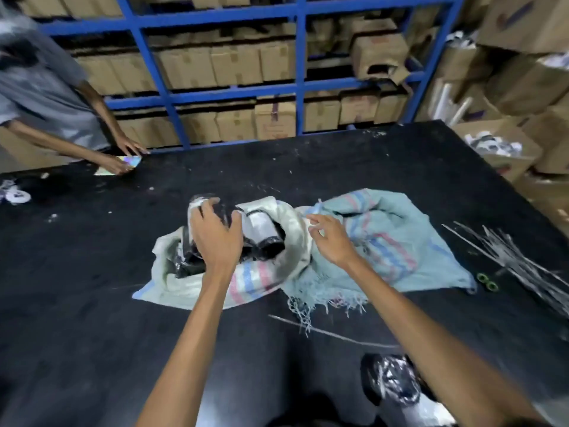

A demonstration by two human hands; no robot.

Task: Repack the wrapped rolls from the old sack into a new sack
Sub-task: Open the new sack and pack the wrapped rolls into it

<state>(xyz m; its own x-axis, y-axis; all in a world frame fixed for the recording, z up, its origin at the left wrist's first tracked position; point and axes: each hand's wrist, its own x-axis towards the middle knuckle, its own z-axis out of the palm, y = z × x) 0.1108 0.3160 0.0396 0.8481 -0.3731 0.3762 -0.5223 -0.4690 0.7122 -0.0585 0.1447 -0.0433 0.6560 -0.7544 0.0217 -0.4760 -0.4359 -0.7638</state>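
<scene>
Two pale green woven sacks with pink and blue stripes lie on the black table (92,303). The left sack (255,282) is open and holds several black plastic-wrapped rolls (264,229). My left hand (215,235) grips one wrapped roll (200,203) above that sack's mouth. The right sack (400,238) lies flat and crumpled, with a frayed edge toward me. My right hand (331,238) hovers over its left edge, fingers loosely spread, holding nothing that I can see.
Another person (46,97) stands at the far left, hands on a shiny sheet (129,163). Loose white strips (517,257) and green tape rolls (488,282) lie at the right. A wrapped bundle (394,383) sits near me. Blue shelving (237,87) with cartons stands behind.
</scene>
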